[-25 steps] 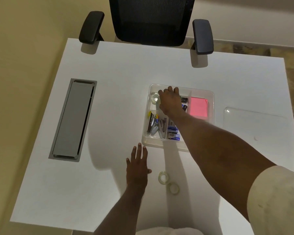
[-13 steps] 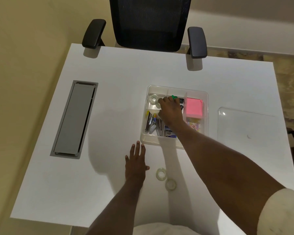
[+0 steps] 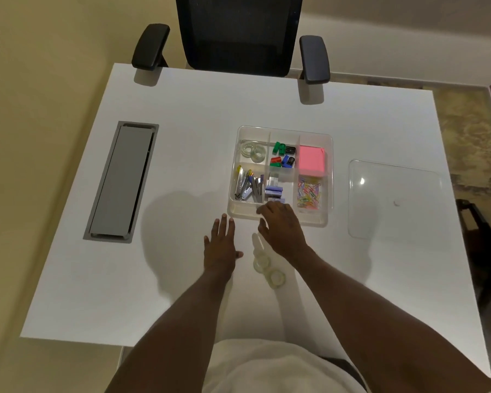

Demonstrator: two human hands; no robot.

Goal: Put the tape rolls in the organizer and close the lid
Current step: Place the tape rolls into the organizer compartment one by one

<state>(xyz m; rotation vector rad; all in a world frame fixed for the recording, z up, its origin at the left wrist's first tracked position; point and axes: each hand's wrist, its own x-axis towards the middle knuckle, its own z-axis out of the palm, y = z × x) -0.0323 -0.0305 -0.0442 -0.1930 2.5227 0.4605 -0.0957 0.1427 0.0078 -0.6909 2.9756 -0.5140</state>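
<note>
A clear plastic organizer (image 3: 330, 154) sits mid-table with its lid off. Its far-left compartment holds two clear tape rolls (image 3: 253, 151). Two more clear tape rolls (image 3: 268, 270) lie on the white table in front of the organizer. My right hand (image 3: 282, 228) hovers over the organizer's near edge, just beyond those loose rolls, fingers apart and holding nothing. My left hand (image 3: 220, 246) rests flat on the table to the left of the loose rolls, fingers spread. The clear lid (image 3: 394, 199) lies flat on the table to the right of the organizer.
The other compartments hold staplers, coloured sharpeners, pink sticky notes (image 3: 311, 160), staple boxes and paper clips. A grey cable hatch (image 3: 122, 181) is set into the table at left. A black office chair (image 3: 238, 35) stands at the far edge.
My right hand has pulled back from the far-left compartment to the organizer's near edge, leaving two tape rolls in that compartment. My left hand stays flat on the table.
</note>
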